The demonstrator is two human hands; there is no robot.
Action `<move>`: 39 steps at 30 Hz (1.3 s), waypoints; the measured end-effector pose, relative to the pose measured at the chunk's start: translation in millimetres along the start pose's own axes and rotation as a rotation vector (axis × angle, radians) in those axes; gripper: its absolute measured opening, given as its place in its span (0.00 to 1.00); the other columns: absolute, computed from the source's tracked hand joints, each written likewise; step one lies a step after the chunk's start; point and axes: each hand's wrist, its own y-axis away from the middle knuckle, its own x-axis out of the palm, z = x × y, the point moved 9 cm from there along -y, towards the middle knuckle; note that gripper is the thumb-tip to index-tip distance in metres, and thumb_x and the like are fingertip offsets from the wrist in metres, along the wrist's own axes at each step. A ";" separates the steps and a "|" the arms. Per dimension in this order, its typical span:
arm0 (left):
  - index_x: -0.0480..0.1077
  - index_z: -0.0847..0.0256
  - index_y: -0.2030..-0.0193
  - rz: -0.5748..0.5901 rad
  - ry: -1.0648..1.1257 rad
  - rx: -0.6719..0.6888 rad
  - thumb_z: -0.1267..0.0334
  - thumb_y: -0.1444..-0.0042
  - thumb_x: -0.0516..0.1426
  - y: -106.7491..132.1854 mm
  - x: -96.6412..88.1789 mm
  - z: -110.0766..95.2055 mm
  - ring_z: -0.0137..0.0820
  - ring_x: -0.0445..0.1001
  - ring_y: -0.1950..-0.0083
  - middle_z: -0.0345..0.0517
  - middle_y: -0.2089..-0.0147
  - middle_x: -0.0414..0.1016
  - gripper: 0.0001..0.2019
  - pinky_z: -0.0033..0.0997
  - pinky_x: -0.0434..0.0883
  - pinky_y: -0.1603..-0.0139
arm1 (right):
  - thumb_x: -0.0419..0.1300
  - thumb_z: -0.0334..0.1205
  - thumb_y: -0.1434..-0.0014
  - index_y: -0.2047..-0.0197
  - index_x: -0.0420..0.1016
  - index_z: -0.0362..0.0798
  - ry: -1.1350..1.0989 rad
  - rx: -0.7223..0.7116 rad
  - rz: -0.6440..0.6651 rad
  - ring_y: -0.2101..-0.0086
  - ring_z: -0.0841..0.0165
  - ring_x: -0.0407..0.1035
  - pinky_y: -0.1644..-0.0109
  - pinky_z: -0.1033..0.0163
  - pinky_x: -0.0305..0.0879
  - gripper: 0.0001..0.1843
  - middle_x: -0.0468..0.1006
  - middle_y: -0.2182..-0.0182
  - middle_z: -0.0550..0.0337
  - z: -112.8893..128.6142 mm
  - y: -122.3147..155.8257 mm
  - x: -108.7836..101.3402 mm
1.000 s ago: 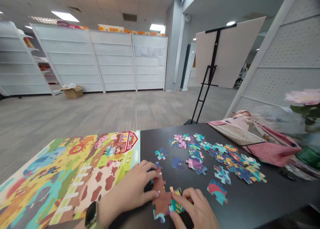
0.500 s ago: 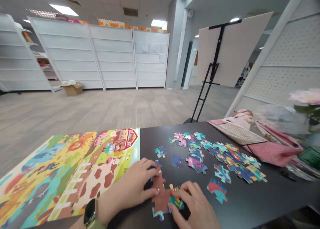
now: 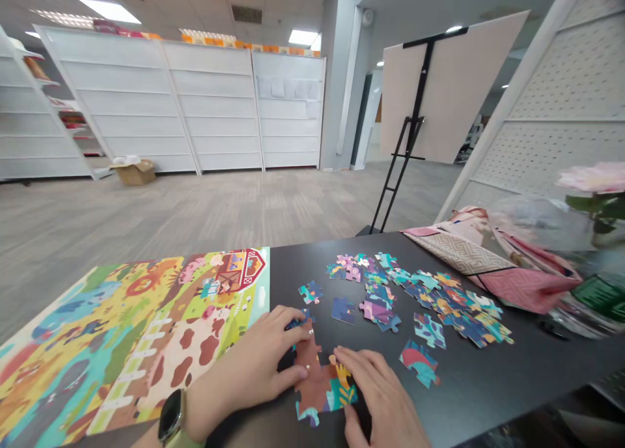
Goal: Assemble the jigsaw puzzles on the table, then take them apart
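A small patch of joined jigsaw pieces [image 3: 311, 370], mostly brown with teal edges, lies on the dark table. My left hand [image 3: 267, 349], a watch on its wrist, curves over the patch's left side, thumb and fingertips pressed on it. At its right corner sits a teal piece with yellow leaves [image 3: 343, 383], fitted against the brown. My right hand [image 3: 383, 396] rests beside that piece, index finger stretched along its upper edge and thumb apart near its lower right corner. Loose nearby are a dark blue piece [image 3: 344, 310] and a red-and-teal piece [image 3: 418, 364].
Many loose jigsaw pieces [image 3: 449, 301] spread across the table's right half. Farm and animal picture sheets [image 3: 180, 337] cover the left. A pink bag [image 3: 527, 279] and a flower [image 3: 596, 178] stand at the right edge. Beyond are an easel [image 3: 415, 119] and white shelves [image 3: 209, 109].
My right hand has loosened from the yellow-leaf piece and drawn slightly right, uncovering it against the brown patch. My left hand keeps its place on the patch. The view has shifted slightly.
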 end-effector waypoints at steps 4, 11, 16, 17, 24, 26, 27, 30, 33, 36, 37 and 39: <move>0.71 0.53 0.40 0.065 0.013 0.016 0.59 0.49 0.70 0.2 5.1 -8.2 0.48 0.64 0.35 0.50 0.34 0.66 0.29 0.49 0.63 0.34 | 0.56 0.27 0.52 0.41 0.73 0.48 -0.065 0.025 0.023 0.47 0.56 0.71 0.42 0.53 0.71 0.33 0.79 0.46 0.52 1.6 -3.6 -1.8; 0.71 0.52 0.40 0.122 0.047 -0.006 0.57 0.51 0.72 0.3 8.2 -10.3 0.49 0.64 0.34 0.50 0.34 0.66 0.31 0.49 0.62 0.33 | 0.56 0.25 0.53 0.47 0.75 0.48 -0.162 0.076 0.068 0.50 0.59 0.72 0.45 0.58 0.72 0.29 0.77 0.50 0.51 4.2 -6.4 -6.3; 0.73 0.50 0.42 0.140 0.051 0.018 0.57 0.49 0.72 0.9 7.5 -11.8 0.48 0.63 0.33 0.48 0.34 0.66 0.27 0.48 0.62 0.33 | 0.56 0.24 0.52 0.50 0.76 0.46 -0.187 0.089 0.159 0.50 0.60 0.72 0.44 0.59 0.71 0.26 0.77 0.50 0.51 7.1 -10.4 -6.2; 0.74 0.50 0.45 0.144 0.052 0.028 0.57 0.48 0.72 0.4 7.5 -12.7 0.48 0.63 0.33 0.47 0.34 0.66 0.24 0.47 0.62 0.33 | 0.56 0.24 0.52 0.49 0.76 0.46 -0.195 0.085 0.175 0.49 0.60 0.71 0.44 0.59 0.70 0.26 0.78 0.50 0.51 8.5 -11.7 -7.1; 0.77 0.51 0.55 0.166 0.052 0.042 0.60 0.48 0.72 -2.5 7.6 -16.1 0.46 0.63 0.33 0.43 0.37 0.69 0.14 0.44 0.61 0.33 | 0.59 0.21 0.49 0.50 0.78 0.51 -0.287 0.010 0.219 0.49 0.66 0.70 0.43 0.65 0.68 0.25 0.80 0.51 0.61 13.4 -17.8 -21.9; 0.77 0.50 0.55 0.169 0.061 0.032 0.63 0.48 0.72 -1.7 7.7 -16.0 0.45 0.63 0.33 0.42 0.37 0.69 0.15 0.44 0.61 0.33 | 0.63 0.23 0.47 0.52 0.79 0.52 -0.271 -0.022 0.222 0.51 0.67 0.71 0.45 0.66 0.69 0.22 0.81 0.53 0.63 11.6 -17.8 -22.8; 0.76 0.50 0.55 0.172 0.065 0.024 0.65 0.49 0.72 -1.2 8.1 -15.2 0.46 0.62 0.33 0.42 0.37 0.68 0.16 0.44 0.61 0.33 | 0.64 0.24 0.47 0.52 0.79 0.52 -0.249 -0.049 0.217 0.52 0.67 0.71 0.47 0.67 0.70 0.20 0.81 0.53 0.63 11.3 -17.4 -22.2; 0.75 0.49 0.54 0.184 0.071 -0.001 0.68 0.50 0.70 0.2 11.3 -11.6 0.46 0.62 0.33 0.41 0.36 0.67 0.17 0.46 0.61 0.32 | 0.65 0.28 0.44 0.52 0.78 0.52 -0.148 -0.167 0.147 0.54 0.67 0.73 0.49 0.67 0.71 0.16 0.82 0.53 0.64 13.3 -14.6 -19.6; 0.75 0.48 0.55 0.180 0.070 -0.003 0.68 0.48 0.68 -0.1 15.6 -6.8 0.47 0.62 0.33 0.40 0.35 0.66 0.16 0.47 0.61 0.32 | 0.64 0.31 0.39 0.56 0.78 0.52 -0.060 -0.278 0.055 0.58 0.69 0.74 0.51 0.67 0.71 0.09 0.84 0.55 0.65 17.9 -10.4 -15.6; 0.75 0.49 0.55 0.164 0.077 0.026 0.68 0.50 0.68 -1.8 20.6 -1.1 0.47 0.62 0.34 0.40 0.35 0.66 0.16 0.46 0.63 0.33 | 0.63 0.32 0.37 0.59 0.79 0.52 -0.024 -0.305 -0.005 0.61 0.70 0.75 0.55 0.67 0.71 0.05 0.85 0.57 0.66 17.2 -10.0 -14.3; 0.75 0.49 0.55 0.167 0.081 0.040 0.68 0.51 0.69 -2.4 23.0 1.1 0.47 0.62 0.34 0.40 0.35 0.66 0.17 0.46 0.63 0.34 | 0.63 0.32 0.37 0.60 0.79 0.52 -0.019 -0.299 -0.020 0.62 0.70 0.75 0.56 0.67 0.71 0.06 0.85 0.57 0.66 15.3 -10.3 -15.8; 0.75 0.48 0.55 0.182 0.082 0.072 0.65 0.51 0.69 -3.8 28.5 6.0 0.47 0.63 0.35 0.40 0.36 0.67 0.16 0.45 0.64 0.35 | 0.61 0.30 0.36 0.60 0.79 0.52 -0.001 -0.287 -0.033 0.63 0.69 0.74 0.57 0.66 0.72 0.08 0.85 0.59 0.66 9.6 -9.5 -20.3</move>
